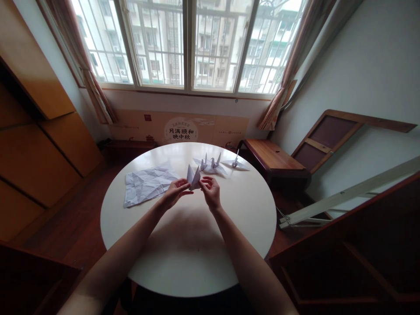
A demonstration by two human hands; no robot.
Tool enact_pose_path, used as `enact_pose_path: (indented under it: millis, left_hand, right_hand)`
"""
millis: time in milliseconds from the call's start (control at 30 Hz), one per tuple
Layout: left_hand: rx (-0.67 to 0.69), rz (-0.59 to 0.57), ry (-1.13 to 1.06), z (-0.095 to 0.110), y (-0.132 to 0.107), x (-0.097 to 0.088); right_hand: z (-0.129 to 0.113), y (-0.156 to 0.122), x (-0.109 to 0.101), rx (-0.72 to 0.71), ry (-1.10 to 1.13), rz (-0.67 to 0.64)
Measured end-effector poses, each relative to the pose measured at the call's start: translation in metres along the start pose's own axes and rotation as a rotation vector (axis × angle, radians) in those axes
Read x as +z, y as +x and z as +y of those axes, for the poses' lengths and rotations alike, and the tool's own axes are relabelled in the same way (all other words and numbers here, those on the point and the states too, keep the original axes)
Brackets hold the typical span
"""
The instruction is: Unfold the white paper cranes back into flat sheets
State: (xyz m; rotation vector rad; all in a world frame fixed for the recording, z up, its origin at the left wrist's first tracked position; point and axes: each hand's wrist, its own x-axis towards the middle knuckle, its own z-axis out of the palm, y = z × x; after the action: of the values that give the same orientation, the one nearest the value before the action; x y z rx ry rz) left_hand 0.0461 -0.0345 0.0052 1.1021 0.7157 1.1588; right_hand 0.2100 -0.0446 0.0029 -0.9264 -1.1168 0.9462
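Note:
Between my two hands, above the middle of a round white table [154, 262], is a folded white paper crane [193, 177] with its pointed parts up. My left hand [176, 191] pinches its left side with thumb and fingers. On the other side, my right hand [210, 191] grips the paper between thumb and fingertips. Several finished paper cranes stand just beyond my hands, among them one in the middle [215, 164] and another farther right [235, 162]. Left of my left hand lies a creased sheet of paper [144, 186], spread flat.
A wooden bench [274, 154] stands beyond the table's right edge. A printed cardboard panel [131, 127] leans under the barred window [157, 48]. Wooden cabinets [36, 170] line the left wall, and a wooden frame [323, 140] leans against the right one.

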Motion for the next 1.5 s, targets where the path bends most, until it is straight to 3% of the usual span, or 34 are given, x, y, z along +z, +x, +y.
enact_pose_path:
  millis: [233, 733, 967, 1100, 1267, 1500]
  left_hand:
    - [0.030, 0.021, 0.020, -0.005, 0.002, -0.002]
    - [0.010, -0.092, -0.020, 0.010, -0.005, 0.003]
    - [0.014, -0.014, 0.036, 0.008, -0.004, 0.003]
    - [0.073, -0.029, 0.122, 0.007, -0.002, 0.001]
    - [0.141, -0.055, 0.254, 0.007, -0.001, 0.000]
    - [0.147, -0.020, 0.251, 0.007, -0.001, 0.002]
  right_hand:
    - [0.003, 0.000, 0.001, 0.014, -0.025, -0.046]
    - [-0.004, -0.001, 0.002, 0.119, 0.171, -0.115]
    - [-0.005, -0.004, 0.006, 0.076, 0.170, -0.224]
    - [-0.001, -0.006, 0.005, -0.007, 0.014, -0.274]
    - [0.003, -0.008, 0.004, -0.132, -0.159, -0.222]
    - [-0.002, -0.005, 0.004, -0.081, -0.019, -0.187]
